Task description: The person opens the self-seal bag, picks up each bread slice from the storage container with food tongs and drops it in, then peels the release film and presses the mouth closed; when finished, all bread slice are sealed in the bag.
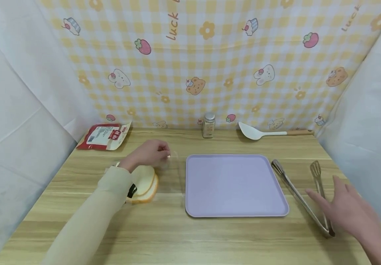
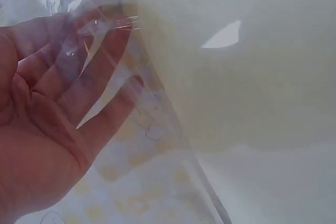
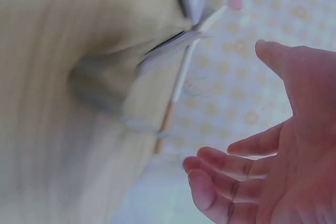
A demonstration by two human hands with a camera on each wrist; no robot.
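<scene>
Behind our wooden table [image 1: 177, 235] hangs a yellow checked cloth. From the head view, our left hand [image 1: 149, 152] pinches a clear plastic bag [image 1: 172, 173] just above the bread slices [image 1: 145, 186], left of the lilac tray [image 1: 233, 184]; our right hand [image 1: 346, 209] hovers spread beside the metal tongs [image 1: 304, 200].

At the left wrist, the fingers [image 2: 79, 82] hold the clear film.

At the right wrist, the fingers [image 3: 231, 163] are loosely spread, gripping nothing.
</scene>
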